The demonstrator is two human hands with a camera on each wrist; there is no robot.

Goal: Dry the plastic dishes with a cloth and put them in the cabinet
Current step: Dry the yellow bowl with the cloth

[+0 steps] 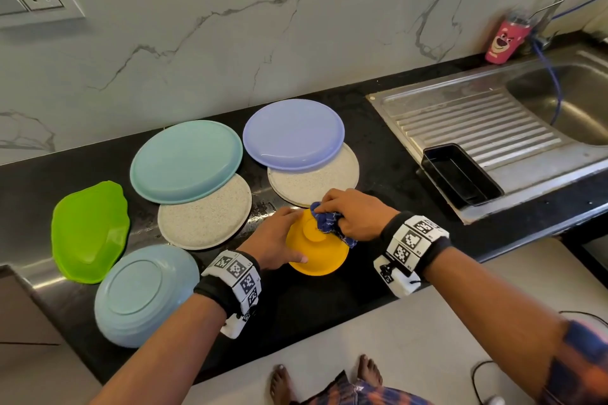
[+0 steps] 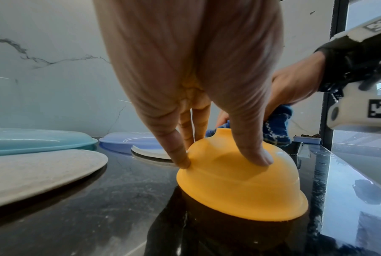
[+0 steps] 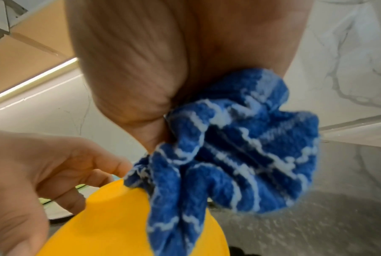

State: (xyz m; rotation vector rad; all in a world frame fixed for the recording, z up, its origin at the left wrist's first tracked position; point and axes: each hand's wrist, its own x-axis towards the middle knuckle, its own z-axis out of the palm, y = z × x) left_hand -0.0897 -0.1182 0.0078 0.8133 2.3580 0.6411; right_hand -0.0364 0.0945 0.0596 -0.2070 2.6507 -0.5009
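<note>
A yellow plastic bowl (image 1: 317, 256) (image 2: 239, 187) (image 3: 119, 225) stands upside down and tilted on the black counter (image 1: 329, 306), its near rim raised. My left hand (image 1: 276, 237) (image 2: 222, 161) (image 3: 42, 164) holds the bowl's side between thumb and fingers. My right hand (image 1: 352, 214) (image 2: 294, 86) (image 3: 163, 69) grips a bunched blue cloth with white lines (image 1: 329, 223) (image 2: 277, 128) (image 3: 239, 147) and presses it against the bowl's base ring. The bowl's inside is hidden.
Several plates lie upside down on the counter: teal (image 1: 186, 161), lilac (image 1: 292, 135), two speckled white (image 1: 205, 210) (image 1: 316, 181), pale blue (image 1: 144, 293), plus a green leaf-shaped dish (image 1: 88, 230). A black tray (image 1: 460, 174), steel sink (image 1: 543, 115) and pink cup (image 1: 503, 41) are at the right.
</note>
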